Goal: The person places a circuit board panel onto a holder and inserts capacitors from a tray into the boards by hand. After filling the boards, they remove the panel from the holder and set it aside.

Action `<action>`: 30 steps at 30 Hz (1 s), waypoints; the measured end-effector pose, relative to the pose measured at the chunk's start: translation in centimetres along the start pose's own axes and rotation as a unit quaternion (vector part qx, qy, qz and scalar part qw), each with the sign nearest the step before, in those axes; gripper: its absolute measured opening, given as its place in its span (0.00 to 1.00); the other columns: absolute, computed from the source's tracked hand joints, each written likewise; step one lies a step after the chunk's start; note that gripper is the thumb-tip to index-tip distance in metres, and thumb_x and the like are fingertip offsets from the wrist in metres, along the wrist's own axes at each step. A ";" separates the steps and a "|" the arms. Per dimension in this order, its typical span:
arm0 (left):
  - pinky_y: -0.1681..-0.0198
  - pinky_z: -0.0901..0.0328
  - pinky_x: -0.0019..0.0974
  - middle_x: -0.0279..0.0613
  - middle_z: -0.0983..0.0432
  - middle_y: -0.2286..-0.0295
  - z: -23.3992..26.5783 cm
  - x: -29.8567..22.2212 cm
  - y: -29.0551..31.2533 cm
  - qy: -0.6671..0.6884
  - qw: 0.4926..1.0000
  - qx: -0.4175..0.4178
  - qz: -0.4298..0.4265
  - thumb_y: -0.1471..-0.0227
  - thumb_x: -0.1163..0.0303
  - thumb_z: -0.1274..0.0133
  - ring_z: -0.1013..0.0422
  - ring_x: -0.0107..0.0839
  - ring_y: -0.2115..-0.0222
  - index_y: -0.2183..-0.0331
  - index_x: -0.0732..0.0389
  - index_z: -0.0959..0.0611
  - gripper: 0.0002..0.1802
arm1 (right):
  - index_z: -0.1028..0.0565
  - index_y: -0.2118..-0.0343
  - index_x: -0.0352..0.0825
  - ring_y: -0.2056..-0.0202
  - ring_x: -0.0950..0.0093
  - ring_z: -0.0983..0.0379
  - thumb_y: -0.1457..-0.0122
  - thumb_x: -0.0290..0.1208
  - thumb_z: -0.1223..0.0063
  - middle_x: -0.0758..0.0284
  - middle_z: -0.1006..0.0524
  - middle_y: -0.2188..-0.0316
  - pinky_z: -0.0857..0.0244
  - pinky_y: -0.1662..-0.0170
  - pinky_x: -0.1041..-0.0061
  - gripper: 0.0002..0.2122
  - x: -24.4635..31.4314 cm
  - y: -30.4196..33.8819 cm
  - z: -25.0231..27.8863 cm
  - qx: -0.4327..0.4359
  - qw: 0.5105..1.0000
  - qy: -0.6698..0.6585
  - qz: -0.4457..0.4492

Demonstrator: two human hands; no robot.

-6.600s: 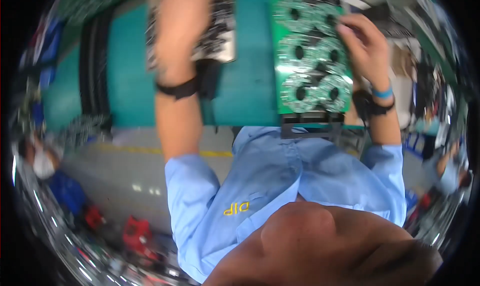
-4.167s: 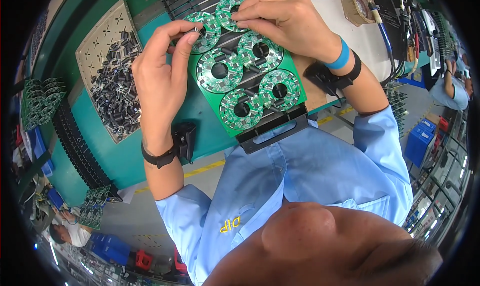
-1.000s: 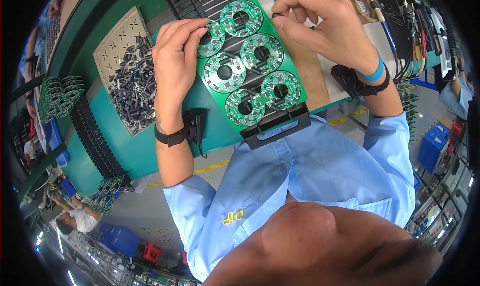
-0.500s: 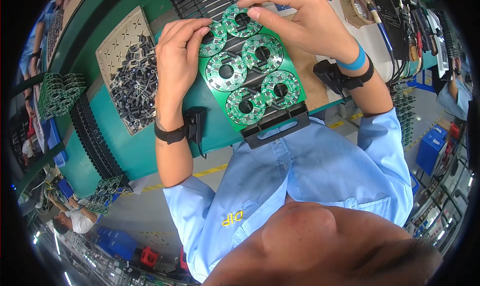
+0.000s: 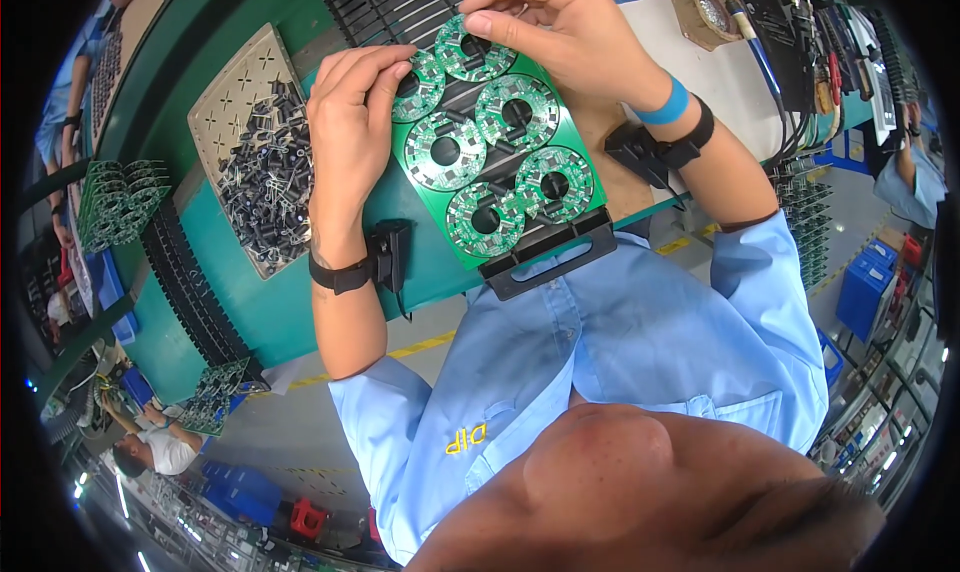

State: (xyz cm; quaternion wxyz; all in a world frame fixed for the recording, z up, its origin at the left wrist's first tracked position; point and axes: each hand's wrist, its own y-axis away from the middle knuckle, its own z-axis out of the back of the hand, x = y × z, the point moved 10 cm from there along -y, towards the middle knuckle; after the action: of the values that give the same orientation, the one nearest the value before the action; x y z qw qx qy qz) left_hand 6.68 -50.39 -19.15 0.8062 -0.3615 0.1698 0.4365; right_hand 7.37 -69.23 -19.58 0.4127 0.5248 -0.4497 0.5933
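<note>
A green circuit board panel (image 5: 413, 177) with several ring-shaped boards and dark parts on it lies on a black carrier with a handle (image 5: 550, 262), at the bench's near edge. My left hand (image 5: 350, 112) is at the panel's far left corner, thumb and fingers closed on its edge. At the far right corner, my right hand (image 5: 560, 37) pinches the panel, its thumb over the top ring and the other fingers curled beyond. What lies under the fingertips of either hand is hidden.
Left of my left hand, a beige tray (image 5: 215, 132) holds a heap of black capacitors (image 5: 270, 172). A black slatted rack (image 5: 390, 12) lies beyond the panel. Racked boards (image 5: 125, 202) stand at far left, and tools with cables (image 5: 800, 62) at the far right.
The panel and its carrier sit slightly farther left in view. My right hand has shifted left, keeping to the panel's far right corner; my left hand has barely moved.
</note>
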 end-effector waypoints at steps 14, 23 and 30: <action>0.53 0.33 0.43 0.35 0.18 0.65 -0.1 -1.1 0.3 -0.108 0.992 -0.020 -0.069 0.47 0.74 0.35 0.23 0.37 0.60 0.61 0.54 0.09 0.10 | 0.18 0.55 0.29 0.66 0.88 0.25 0.35 0.25 0.35 0.72 0.18 0.67 0.31 0.65 0.86 0.09 -1.1 0.1 -0.1 0.044 0.998 0.030 -0.032; 0.56 0.32 0.42 0.33 0.19 0.66 0.0 -1.4 0.8 -0.133 0.989 0.018 -0.061 0.46 0.75 0.37 0.24 0.39 0.60 0.58 0.53 0.09 0.13 | 0.18 0.56 0.30 0.68 0.79 0.23 0.37 0.24 0.36 0.67 0.19 0.67 0.30 0.67 0.78 0.08 2.1 1.4 -1.4 0.069 0.977 0.195 0.044; 0.57 0.32 0.43 0.32 0.19 0.66 0.5 -0.9 0.5 -0.098 0.993 -0.038 -0.048 0.46 0.74 0.38 0.23 0.39 0.61 0.61 0.54 0.10 0.10 | 0.18 0.59 0.34 0.68 0.74 0.22 0.36 0.26 0.38 0.65 0.18 0.63 0.28 0.69 0.77 0.05 3.5 2.3 -2.8 0.076 0.922 0.354 0.141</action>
State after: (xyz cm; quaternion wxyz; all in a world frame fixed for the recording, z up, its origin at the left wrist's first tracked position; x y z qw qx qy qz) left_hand 5.73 -50.34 -18.48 0.8247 -0.3551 0.0561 0.4367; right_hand 4.07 -67.02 -16.50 0.4160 0.2419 -0.2973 0.8247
